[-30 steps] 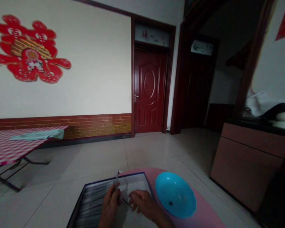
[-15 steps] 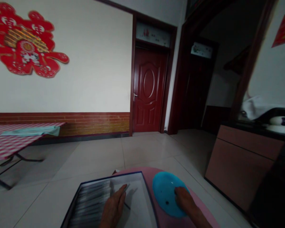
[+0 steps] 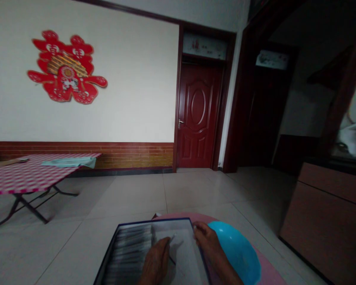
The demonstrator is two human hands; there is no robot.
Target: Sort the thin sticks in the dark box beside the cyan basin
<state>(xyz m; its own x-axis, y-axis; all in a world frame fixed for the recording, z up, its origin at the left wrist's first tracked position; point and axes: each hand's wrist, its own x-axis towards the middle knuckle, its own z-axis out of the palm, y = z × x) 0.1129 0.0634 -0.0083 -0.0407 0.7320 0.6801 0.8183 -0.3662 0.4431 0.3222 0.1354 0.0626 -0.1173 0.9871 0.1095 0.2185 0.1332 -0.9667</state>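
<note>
Box (image 3: 127,253), shallow and dark-rimmed, lies on the pink bench (image 3: 267,273), its left part filled with rows of thin silvery sticks (image 3: 130,251), its right part pale and bare. Just right of it sits a blue bowl (image 3: 240,253); whether it holds anything cannot be told. Left hand (image 3: 156,263) pinches one thin stick (image 3: 172,237) over the box. Right hand (image 3: 206,241) rests loosely curled on the box's right rim, holding nothing. Behind stand a checked table (image 3: 29,176), a red door (image 3: 197,116) and a cabinet (image 3: 329,213).

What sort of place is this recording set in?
Most likely a room in a private home: a red paper-cut decoration on the white wall, a dark red panelled wooden door, a pale tiled floor, and a folding table with a red-and-white checked cloth.
</note>
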